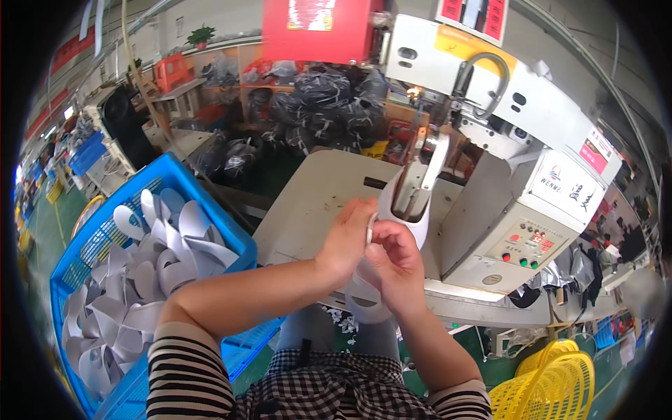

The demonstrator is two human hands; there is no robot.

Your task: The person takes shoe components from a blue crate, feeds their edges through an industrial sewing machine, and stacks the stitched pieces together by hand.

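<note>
My left hand (348,234) and my right hand (399,262) meet in front of the machine, fingers bent and closed together. Between them they grip a thin white shoe-upper piece (366,308); its looped lower part hangs below my hands, over my lap. My fingers cover much of its upper part. Just beyond, another white shoe-upper piece (416,229) sits around the machine's narrow upright form (413,192), close to my fingertips.
To my left stands a blue basket (234,238) heaped with white shoe-upper pieces (126,294). The machine's control box (521,238) is at the right, above the pale worktable (301,203). Yellow baskets (553,388) stand at lower right. Black plastic bags (322,98) are piled behind.
</note>
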